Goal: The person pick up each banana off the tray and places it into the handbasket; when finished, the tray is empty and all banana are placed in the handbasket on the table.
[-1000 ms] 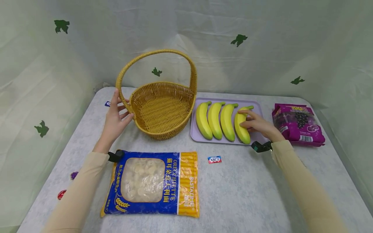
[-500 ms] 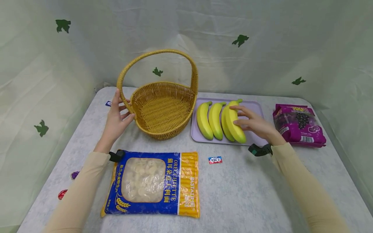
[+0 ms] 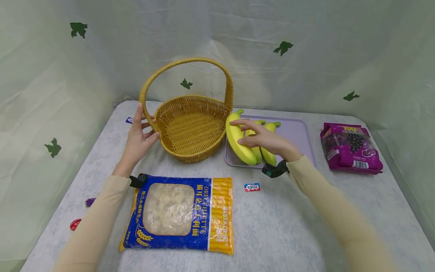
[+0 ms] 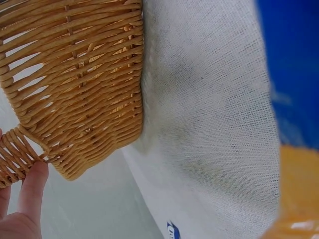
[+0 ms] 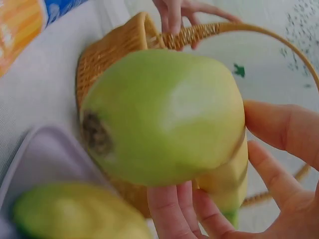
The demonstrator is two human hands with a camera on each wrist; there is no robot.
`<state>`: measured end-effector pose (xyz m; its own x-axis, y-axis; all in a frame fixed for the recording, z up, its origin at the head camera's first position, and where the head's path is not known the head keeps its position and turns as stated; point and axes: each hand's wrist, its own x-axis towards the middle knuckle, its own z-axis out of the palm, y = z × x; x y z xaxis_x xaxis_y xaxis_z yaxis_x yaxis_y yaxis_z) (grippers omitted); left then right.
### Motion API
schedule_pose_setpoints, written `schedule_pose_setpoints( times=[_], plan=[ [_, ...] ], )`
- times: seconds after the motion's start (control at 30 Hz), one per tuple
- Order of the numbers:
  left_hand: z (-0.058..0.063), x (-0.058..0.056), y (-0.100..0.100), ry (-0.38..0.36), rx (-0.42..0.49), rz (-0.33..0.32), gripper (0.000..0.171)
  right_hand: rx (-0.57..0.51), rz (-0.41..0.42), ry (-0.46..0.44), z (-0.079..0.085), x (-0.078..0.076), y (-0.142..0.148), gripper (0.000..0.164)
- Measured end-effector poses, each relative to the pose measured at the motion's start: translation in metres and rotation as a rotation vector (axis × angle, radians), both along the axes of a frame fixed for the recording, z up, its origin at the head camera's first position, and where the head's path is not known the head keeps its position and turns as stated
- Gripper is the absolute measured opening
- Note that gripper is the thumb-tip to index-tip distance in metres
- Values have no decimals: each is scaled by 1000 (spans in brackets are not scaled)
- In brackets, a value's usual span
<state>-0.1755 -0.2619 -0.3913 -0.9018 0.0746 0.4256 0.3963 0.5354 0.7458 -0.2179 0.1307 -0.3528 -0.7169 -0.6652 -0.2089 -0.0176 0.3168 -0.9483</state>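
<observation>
My right hand (image 3: 265, 139) grips a yellow banana (image 3: 239, 141) between thumb and fingers, over the left side of the lilac tray (image 3: 295, 141) and beside the basket's right rim. Its green-tinged end fills much of the right wrist view, where the banana (image 5: 164, 114) hides part of the basket. Other bananas (image 3: 270, 141) lie on the tray, partly covered by the held one and my hand. My left hand (image 3: 137, 132) holds the foot of the handle on the wicker basket (image 3: 192, 130); the left wrist view has its thumb and fingers around the woven handle (image 4: 17, 154).
In front of the basket lies a blue and yellow pasta bag (image 3: 176, 213). A purple grape-print pack (image 3: 350, 147) sits right of the tray. Small wrapped sweets, one a red and blue packet (image 3: 252, 187), are scattered on the table. Fabric walls rise behind and at the sides.
The right hand has lifted the rightmost banana from the tray and carried it left across the others, to the basket's side. The left hand has stayed on the handle.
</observation>
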Motion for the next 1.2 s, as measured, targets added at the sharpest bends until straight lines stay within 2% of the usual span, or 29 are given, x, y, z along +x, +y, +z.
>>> schedule_pose_setpoints(
  times=[0.23, 0.37, 0.67, 0.83, 1.07, 1.2],
  plan=[
    [-1, 0, 0, 2, 14, -3, 97, -44, 91, 0, 1, -9, -45, 57],
    [-1, 0, 0, 6, -1, -2, 98, -60, 113, -2, 0, -16, -70, 56],
    [-1, 0, 0, 21, -20, 3, 99, -97, 114, -6, 1, -30, -125, 55],
    [0, 0, 0, 23, -23, 4, 98, -81, 96, -26, -7, -32, -153, 54],
    [-1, 0, -1, 5, 1, -6, 97, 61, 27, 118, -23, -30, -185, 48],
    [1, 2, 1, 1, 5, -3, 96, 101, -15, 166, -30, -26, -197, 45]
  ],
)
